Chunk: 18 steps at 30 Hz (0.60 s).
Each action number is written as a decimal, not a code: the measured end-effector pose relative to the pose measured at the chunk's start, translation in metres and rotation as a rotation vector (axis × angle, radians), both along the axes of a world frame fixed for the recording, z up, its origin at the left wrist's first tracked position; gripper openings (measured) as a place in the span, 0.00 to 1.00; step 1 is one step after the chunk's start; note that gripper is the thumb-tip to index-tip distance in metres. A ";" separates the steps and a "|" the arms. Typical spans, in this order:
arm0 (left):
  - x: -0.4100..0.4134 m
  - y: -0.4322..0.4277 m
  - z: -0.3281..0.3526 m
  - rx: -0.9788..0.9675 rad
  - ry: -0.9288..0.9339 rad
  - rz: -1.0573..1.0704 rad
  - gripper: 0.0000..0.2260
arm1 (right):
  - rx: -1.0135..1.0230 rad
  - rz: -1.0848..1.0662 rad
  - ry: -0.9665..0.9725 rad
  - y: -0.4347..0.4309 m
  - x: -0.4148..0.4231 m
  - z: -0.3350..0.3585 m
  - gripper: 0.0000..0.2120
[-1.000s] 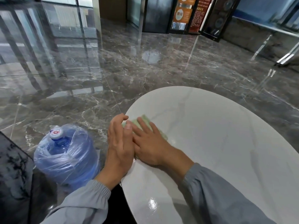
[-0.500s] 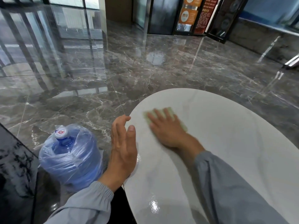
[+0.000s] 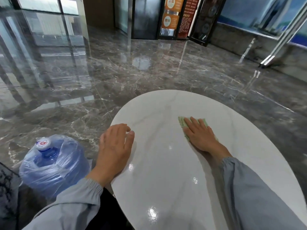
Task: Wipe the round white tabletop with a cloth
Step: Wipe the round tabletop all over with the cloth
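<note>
Head view: right hand (image 3: 200,136), fingers straight, pressed green cloth (image 3: 182,122) on white tabletop (image 3: 166,165); left hand (image 3: 116,146) lay slack at its edge. Wiping judged partway.

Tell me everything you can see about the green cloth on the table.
The cloth is pale green and thin, with a faintly ribbed look, lying flat on the white tabletop toward its far side. The right hand presses it with straight fingers and covers most of it; only its far edge and left side show.
</note>
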<state>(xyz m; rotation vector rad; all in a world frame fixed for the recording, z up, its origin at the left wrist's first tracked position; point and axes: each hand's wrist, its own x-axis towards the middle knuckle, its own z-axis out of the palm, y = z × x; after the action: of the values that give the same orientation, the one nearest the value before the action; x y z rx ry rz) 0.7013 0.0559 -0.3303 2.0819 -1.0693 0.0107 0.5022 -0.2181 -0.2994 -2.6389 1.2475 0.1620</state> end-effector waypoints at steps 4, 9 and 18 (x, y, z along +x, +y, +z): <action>-0.001 -0.002 0.002 0.072 -0.101 -0.019 0.13 | -0.003 -0.255 0.027 -0.031 -0.096 0.001 0.27; -0.001 -0.003 0.001 0.113 -0.136 -0.027 0.13 | 0.029 -0.379 0.017 -0.041 -0.135 -0.002 0.27; 0.002 -0.007 -0.005 0.149 -0.135 -0.006 0.10 | 0.073 -0.238 0.011 -0.022 -0.017 0.001 0.28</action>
<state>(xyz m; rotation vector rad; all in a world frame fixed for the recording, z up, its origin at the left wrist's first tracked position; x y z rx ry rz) 0.7030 0.0488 -0.3353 2.2376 -1.1892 0.0711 0.4854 -0.2401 -0.2983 -2.4082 1.5148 0.1791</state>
